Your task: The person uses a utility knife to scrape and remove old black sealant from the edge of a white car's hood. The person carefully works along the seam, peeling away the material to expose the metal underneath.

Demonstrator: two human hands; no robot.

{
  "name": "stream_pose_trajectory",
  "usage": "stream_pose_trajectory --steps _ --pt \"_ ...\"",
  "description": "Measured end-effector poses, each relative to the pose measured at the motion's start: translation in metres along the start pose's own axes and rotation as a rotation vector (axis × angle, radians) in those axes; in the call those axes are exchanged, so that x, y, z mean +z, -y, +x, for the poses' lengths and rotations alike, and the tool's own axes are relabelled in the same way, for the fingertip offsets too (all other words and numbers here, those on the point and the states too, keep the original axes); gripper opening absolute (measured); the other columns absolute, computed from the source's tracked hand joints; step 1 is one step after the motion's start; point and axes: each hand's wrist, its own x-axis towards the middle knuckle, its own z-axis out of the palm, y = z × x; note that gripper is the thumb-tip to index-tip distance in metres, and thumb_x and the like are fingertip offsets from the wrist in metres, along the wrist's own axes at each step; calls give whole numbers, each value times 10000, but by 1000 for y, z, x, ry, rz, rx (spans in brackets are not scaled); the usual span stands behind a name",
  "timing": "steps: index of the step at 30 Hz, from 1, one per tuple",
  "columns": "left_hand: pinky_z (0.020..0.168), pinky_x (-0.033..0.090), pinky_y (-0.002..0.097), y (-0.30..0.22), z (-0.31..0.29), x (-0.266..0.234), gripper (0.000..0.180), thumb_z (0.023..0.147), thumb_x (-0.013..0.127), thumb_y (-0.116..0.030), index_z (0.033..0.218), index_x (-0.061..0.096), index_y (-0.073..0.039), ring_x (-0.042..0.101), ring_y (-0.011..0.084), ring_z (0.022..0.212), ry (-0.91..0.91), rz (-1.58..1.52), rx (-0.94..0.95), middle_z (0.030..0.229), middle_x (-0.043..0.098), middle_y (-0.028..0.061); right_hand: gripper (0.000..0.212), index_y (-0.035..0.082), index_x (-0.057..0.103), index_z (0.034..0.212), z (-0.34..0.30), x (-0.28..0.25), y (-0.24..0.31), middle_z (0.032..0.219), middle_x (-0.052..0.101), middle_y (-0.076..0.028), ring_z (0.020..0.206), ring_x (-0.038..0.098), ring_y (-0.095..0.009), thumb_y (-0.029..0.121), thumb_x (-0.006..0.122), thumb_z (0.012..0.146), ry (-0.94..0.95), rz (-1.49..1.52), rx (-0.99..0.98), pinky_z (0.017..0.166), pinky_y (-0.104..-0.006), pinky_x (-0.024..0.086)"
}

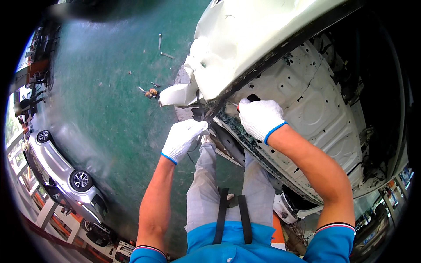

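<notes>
In front of me is a damaged white car body panel (245,35), its near left end crumpled (177,95). A dark strip (280,50) runs along its edge. My left hand (182,136), in a white glove, is closed with its fingertips at the near end of this strip; what they pinch is hard to make out. My right hand (262,117), also gloved, is closed around a black and red tool handle (253,97) beside the strip. The tool's working end is hidden. Below that hand lies a bare white metal panel (315,96) with holes.
Broken glass bits (239,127) lie along the sill by my legs. On the green floor are a wrench-like tool (160,40), another long metal tool (167,55) and a small orange-brown object (151,93). A silver car (61,171) stands at the left.
</notes>
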Motion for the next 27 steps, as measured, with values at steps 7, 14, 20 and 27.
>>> stream_pose_trajectory --steps 7,14,20,27 --pt "585 355 241 6 -5 6 266 978 722 -310 864 768 -75 451 37 650 -11 -42 -3 732 620 -62 200 36 653 980 0 5 -1 848 706 -168 700 725 -365 229 611 950 -58 -15 -5 595 -507 570" --pt "574 351 246 13 -5 12 279 981 713 -316 864 766 -69 443 44 632 -39 -94 -18 722 627 -51 246 36 621 1016 -13 -7 -3 812 738 -167 753 737 -373 271 558 984 119 62 85 649 -521 559" --pt "580 357 244 15 0 11 270 978 717 -308 863 765 -69 444 48 630 -23 -58 7 732 645 -44 234 62 604 986 -17 5 -13 690 688 -143 633 706 -360 295 595 974 -75 33 5 537 -514 526" --pt "595 377 248 14 1 5 290 967 726 -327 880 787 -58 481 52 650 -12 -44 15 749 670 -29 245 57 608 1006 -15 -5 -11 726 703 -155 657 717 -361 300 586 977 -12 10 15 562 -520 538"
